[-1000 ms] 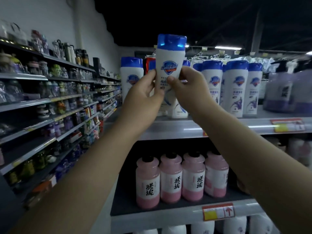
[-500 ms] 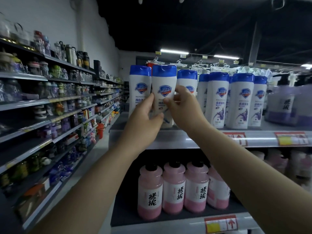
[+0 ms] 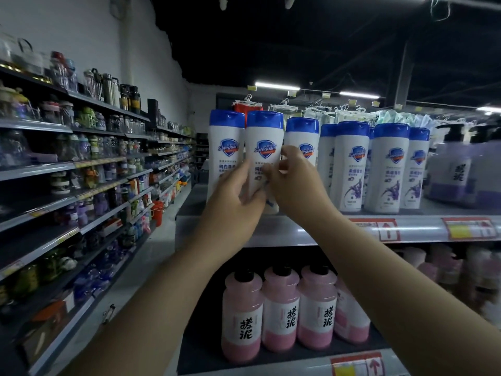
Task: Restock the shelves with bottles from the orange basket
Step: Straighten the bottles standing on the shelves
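Observation:
A white Safeguard bottle (image 3: pixel 264 147) with a blue cap stands upright on the top shelf (image 3: pixel 298 229), second from the left in a row of like bottles. My left hand (image 3: pixel 238 196) grips its lower left side. My right hand (image 3: pixel 292 183) holds its right side, fingers curled against the label. A matching bottle (image 3: pixel 225 147) stands touching it on the left, another (image 3: pixel 302 139) just behind my right hand. The orange basket is out of view.
More blue-capped white bottles (image 3: pixel 387 166) fill the shelf to the right, then purple pump bottles (image 3: pixel 455 169). Pink bottles (image 3: pixel 279 308) line the shelf below. Across the aisle floor (image 3: pixel 130 283), left shelving (image 3: pixel 81 185) holds flasks and jars. A red bucket (image 3: pixel 158 208) sits far down the aisle.
The bottle came down from above the row onto the top shelf between its neighbours. Both hands stayed on it and slid lower along its sides.

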